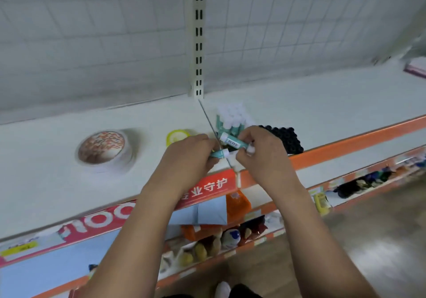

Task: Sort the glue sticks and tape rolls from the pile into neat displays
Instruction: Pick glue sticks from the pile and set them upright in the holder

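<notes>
My left hand grips a teal glue stick with a white cap, lying sideways near the white shelf's front edge. My right hand holds a second teal glue stick with a barcode label, tilted just above the first. Behind them stands a cluster of upright teal glue sticks with white caps. To their right is a block of black-capped sticks. A large patterned tape roll lies flat at the left, and a small yellow tape roll sits partly hidden behind my left hand.
The white shelf has an orange front rail and a slotted upright post at the back. A thin divider seam runs from the post toward the hands. Lower shelves hold bottles and packets. A purple-edged item sits far right.
</notes>
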Action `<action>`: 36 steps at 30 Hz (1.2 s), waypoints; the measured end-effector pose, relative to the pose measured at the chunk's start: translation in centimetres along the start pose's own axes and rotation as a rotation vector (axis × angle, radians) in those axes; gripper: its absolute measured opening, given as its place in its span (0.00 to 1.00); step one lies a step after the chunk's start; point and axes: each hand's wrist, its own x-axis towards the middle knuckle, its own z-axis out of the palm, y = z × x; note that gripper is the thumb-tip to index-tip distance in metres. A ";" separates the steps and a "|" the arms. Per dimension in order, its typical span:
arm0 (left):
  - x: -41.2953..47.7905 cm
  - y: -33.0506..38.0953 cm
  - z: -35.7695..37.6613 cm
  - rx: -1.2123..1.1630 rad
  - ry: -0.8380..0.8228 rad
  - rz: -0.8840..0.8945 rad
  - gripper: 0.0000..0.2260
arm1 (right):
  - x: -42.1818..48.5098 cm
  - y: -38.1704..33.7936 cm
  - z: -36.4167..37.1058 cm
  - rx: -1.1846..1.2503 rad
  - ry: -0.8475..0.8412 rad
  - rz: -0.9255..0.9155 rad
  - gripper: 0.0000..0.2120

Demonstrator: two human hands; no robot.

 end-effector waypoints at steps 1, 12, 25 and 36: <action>0.4 0.4 0.5 -0.002 -0.024 -0.009 0.11 | 0.2 0.6 -0.2 0.002 -0.016 -0.010 0.08; 1.6 1.4 2.0 -0.216 0.018 -0.139 0.08 | 0.6 2.9 0.1 0.053 -0.140 -0.014 0.12; 2.8 3.2 1.8 -0.344 0.293 -0.281 0.05 | 1.0 3.6 0.0 0.146 -0.148 -0.023 0.10; 3.0 3.8 1.8 -0.138 0.238 -0.079 0.13 | 1.2 4.0 -0.6 0.215 -0.150 -0.022 0.11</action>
